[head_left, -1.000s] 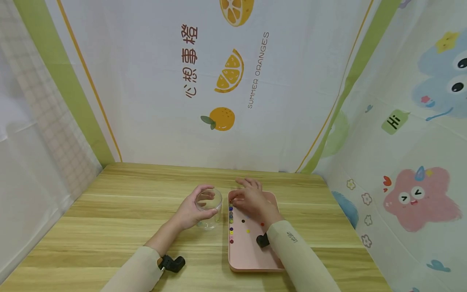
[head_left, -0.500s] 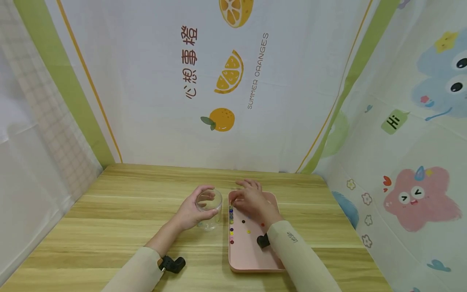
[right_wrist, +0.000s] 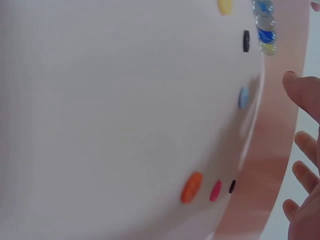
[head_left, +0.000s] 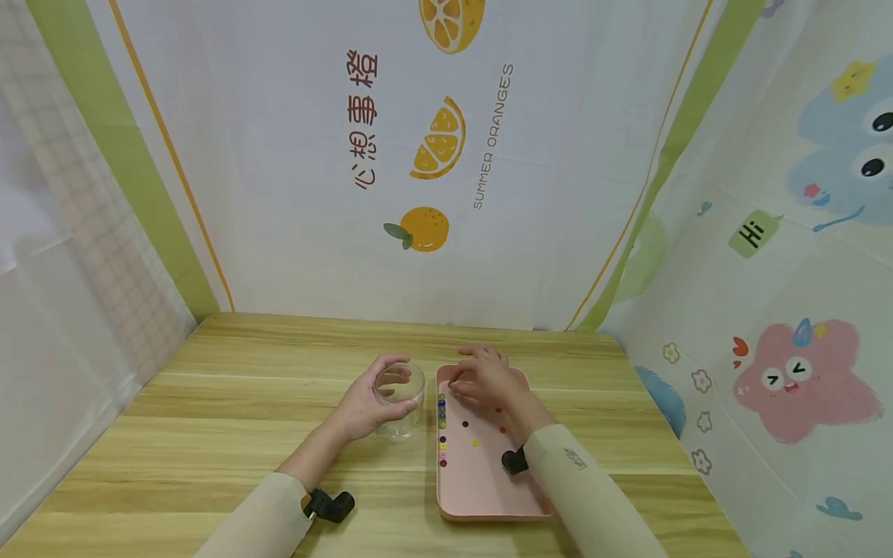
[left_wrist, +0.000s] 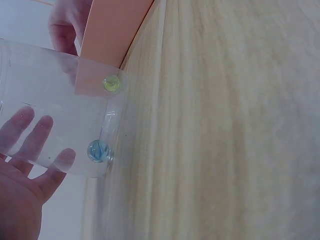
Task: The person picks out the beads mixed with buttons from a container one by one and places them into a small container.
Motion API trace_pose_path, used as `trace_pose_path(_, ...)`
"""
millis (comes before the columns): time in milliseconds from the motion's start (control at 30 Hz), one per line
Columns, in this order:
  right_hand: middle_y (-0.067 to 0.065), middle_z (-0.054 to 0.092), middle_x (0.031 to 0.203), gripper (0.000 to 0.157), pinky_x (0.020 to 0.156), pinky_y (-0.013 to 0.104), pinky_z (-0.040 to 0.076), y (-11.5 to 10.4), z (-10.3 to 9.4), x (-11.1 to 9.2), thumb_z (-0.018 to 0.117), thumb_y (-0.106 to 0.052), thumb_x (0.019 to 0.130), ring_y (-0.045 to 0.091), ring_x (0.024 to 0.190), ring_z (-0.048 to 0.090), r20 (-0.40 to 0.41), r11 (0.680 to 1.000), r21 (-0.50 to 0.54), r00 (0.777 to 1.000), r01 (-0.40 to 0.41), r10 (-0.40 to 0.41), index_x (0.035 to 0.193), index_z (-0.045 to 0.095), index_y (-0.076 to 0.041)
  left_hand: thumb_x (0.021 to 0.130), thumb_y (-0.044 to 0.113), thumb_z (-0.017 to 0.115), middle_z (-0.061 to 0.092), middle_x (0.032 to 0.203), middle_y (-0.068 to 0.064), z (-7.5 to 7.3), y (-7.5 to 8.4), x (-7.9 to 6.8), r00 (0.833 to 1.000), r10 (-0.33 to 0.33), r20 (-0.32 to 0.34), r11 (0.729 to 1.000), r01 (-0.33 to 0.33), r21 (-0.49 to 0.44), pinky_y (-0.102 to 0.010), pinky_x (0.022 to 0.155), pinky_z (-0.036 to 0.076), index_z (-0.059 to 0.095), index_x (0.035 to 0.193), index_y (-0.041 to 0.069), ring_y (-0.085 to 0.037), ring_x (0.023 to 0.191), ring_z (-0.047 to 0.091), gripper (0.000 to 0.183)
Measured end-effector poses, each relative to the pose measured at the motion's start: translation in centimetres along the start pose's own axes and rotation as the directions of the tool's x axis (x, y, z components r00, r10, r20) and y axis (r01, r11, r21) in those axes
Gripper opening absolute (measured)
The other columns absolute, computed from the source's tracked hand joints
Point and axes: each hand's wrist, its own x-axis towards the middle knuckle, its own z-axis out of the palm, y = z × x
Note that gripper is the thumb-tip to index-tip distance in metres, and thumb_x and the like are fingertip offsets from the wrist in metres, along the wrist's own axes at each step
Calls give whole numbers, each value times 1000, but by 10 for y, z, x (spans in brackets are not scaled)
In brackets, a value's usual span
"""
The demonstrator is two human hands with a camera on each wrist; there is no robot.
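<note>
My left hand (head_left: 363, 404) grips a clear jar (head_left: 399, 431) around its side, left of the pink tray (head_left: 481, 490). Through the jar wall, the left wrist view shows a yellow-green marble (left_wrist: 111, 83) and a blue-swirled marble (left_wrist: 97, 151) at its bottom. My right hand (head_left: 488, 380) hovers over the tray's far end, fingers spread and no object between them in the right wrist view. Glass marbles (right_wrist: 267, 36) line the tray's left wall. Small flat coloured discs lie on its floor, among them an orange disc (right_wrist: 192, 188) and a light blue disc (right_wrist: 243, 97).
The wooden table (head_left: 209, 434) extends around the tray. A printed cloth (head_left: 307, 256) hangs behind it, and another patterned cloth (head_left: 705, 325) hangs at the right. Further small discs, including a yellow disc (head_left: 475, 443), lie along the tray's length.
My right hand has shifted right and slightly away from the tray's left wall, its forearm moving right too. The left hand and jar stay in place.
</note>
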Motion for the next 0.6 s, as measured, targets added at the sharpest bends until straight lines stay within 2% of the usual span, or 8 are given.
trace_pose_path(100,2,51,168,6,128,69,28,0,-4,-2,82,-37,101,39,160,34,-8,1000,-3,1000,20,-20,106,83,-33,94,13,87,57,148,-31,0,0,0,1000,-8,2,1000,8,-7,-66,114,53,46,158,9,-54,142,57,76)
trace_pose_path(233,5,53,167,7,130,69,24,1,-7,-5,82,-38,100,40,159,37,-20,998,-39,999,49,-50,104,83,-32,94,13,87,57,148,-30,0,0,0,1000,-18,0,1000,18,-14,-54,103,62,47,158,10,-57,142,54,76)
trace_pose_path(433,9,54,166,6,132,68,23,2,-9,-11,81,-37,101,40,159,39,-32,994,-70,996,79,-81,104,83,-31,94,11,87,56,149,-31,1,-1,0,1000,-12,5,999,13,-35,-38,97,65,46,158,8,-57,143,53,77)
trace_pose_path(600,9,58,162,6,130,69,25,1,-11,-16,80,-35,102,39,155,43,-44,991,-68,992,112,-115,101,83,-30,94,11,87,55,149,-32,1,-2,0,1000,-12,5,999,12,-43,-33,94,64,45,159,6,-56,143,53,78)
